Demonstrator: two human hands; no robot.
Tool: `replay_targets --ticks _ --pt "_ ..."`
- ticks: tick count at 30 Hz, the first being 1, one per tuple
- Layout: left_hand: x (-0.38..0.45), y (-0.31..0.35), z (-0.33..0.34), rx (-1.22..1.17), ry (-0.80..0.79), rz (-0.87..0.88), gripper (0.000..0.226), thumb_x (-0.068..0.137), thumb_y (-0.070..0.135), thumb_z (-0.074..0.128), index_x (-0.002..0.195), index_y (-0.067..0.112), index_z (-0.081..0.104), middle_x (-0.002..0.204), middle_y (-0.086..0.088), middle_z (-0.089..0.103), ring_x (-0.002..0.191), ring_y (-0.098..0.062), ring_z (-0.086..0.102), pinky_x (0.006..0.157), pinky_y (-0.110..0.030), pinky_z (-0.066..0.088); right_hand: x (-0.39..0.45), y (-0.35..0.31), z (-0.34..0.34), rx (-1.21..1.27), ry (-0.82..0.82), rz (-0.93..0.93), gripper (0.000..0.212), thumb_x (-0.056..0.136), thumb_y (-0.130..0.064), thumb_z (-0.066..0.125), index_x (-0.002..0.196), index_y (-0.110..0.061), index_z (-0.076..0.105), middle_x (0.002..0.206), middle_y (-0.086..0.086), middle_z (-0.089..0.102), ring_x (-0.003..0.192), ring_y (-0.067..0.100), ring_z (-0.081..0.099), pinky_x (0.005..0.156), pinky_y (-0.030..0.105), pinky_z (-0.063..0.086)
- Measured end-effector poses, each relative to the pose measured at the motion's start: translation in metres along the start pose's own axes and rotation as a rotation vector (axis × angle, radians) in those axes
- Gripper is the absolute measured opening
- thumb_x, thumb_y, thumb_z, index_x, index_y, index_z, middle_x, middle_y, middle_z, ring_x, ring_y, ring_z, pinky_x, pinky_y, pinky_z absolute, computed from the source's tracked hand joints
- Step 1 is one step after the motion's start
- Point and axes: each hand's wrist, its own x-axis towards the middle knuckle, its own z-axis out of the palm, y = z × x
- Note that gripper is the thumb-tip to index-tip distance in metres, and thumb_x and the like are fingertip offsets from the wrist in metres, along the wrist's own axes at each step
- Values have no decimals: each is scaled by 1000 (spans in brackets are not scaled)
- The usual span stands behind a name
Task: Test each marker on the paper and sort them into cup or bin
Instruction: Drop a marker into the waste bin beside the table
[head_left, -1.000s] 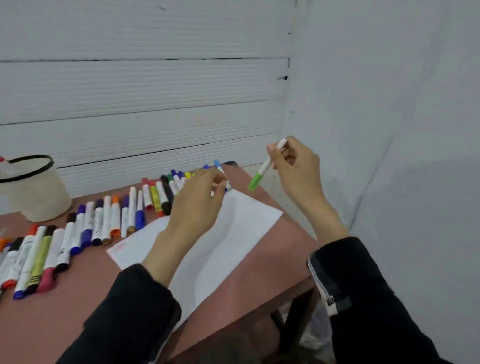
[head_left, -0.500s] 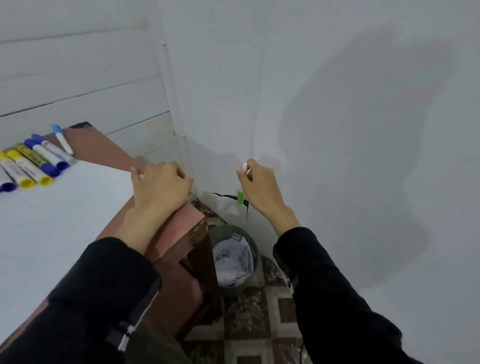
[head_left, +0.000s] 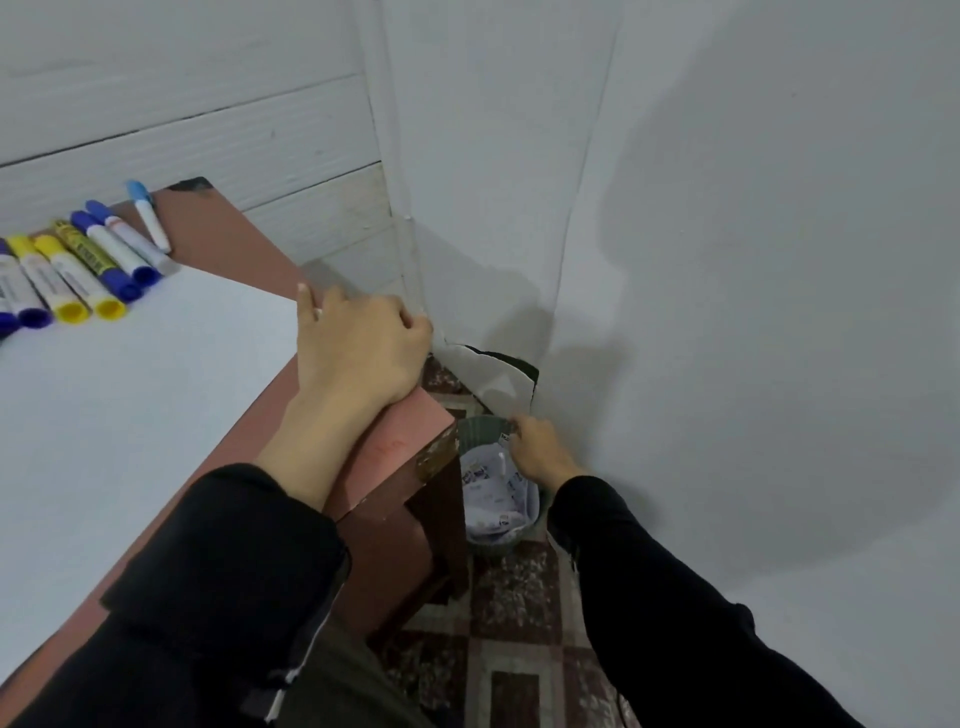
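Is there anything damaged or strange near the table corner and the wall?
Yes. The table corner is chipped, its paint worn off. Behind the bin, the white wall covering is torn and curls away, with a dark gap showing behind it.

The row of markers (head_left: 78, 265) runs off the left edge, the nearest ones cut to their caps. The paper (head_left: 130, 395) is cropped at the left too. The right hand (head_left: 540, 449) hangs over the bin (head_left: 480, 426), its fingers turned away, so what they hold, if anything, cannot be told. The left hand (head_left: 358, 353) curls at the surface (head_left: 410, 431) edge, fingertips hidden. Print on the bin's crumpled contents is too small to read.
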Motion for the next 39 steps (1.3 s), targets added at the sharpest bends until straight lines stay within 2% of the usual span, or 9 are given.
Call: replay_targets --ticks 5,10,12,14,18,21,28,34,39 --pt "-1 0 0 -36 12 -10 44 97 38 32 103 15 69 110 -18 62 120 -33 42 119 -48 4 -22 -20 -26 164 81 14 32 98 -11 39 120 -1 60 119 22 63 107 38 59 90 44 50" --pt "-1 -3 1 -298 123 -3 30 96 27 42 98 12 67 102 -10 65 109 -32 51 115 -47 19 -49 -56 -64 304 285 -62 25 100 -14 42 104 -7 66 99 10 67 90 25 62 72 30 46" --pt "-1 -8 -4 -505 201 -6 23 95 22 46 95 12 67 102 -5 65 102 -27 55 94 -42 41 -59 -84 -85 308 365 -136 25 100 -16 43 107 -8 66 96 7 67 88 21 61 72 29 45" --pt "-2 -16 -16 -596 229 -29 20 96 19 47 95 12 66 101 0 63 96 -19 55 75 -34 41 -72 -117 -107 298 432 -223 24 101 -16 43 107 -10 66 94 4 66 84 19 61 70 27 45" --pt "-7 -45 -48 -582 279 -59 18 95 16 46 99 15 64 99 1 61 92 -17 55 72 -34 44 -98 -188 -146 205 523 -388 26 100 -16 40 106 -10 65 87 5 66 77 20 60 61 28 44" --pt "-16 -80 -70 -532 333 -124 19 94 15 46 100 12 64 100 -2 63 89 -18 55 69 -33 43 -114 -240 -153 75 533 -481 29 99 -13 38 115 -11 63 98 7 68 87 26 62 73 36 51" --pt "-68 -189 -80 -386 410 -328 24 93 13 45 105 14 65 103 -4 64 96 -26 56 66 -35 43 -142 -329 -96 -71 464 -732 23 95 -5 43 104 -11 63 91 7 66 83 27 60 60 32 37" --pt "-113 -261 -63 -218 455 -357 24 96 14 46 109 6 65 108 -11 64 105 -29 52 90 -38 40 -132 -368 -52 -32 367 -752 22 95 1 45 105 -3 64 98 17 65 84 33 61 61 32 41" --pt "-124 -281 -46 -115 342 -385 39 100 29 42 135 13 50 139 -4 49 137 -25 34 114 -45 23 -94 -404 -52 -53 426 -658 19 92 5 51 105 1 63 99 17 64 80 26 57 60 30 37"
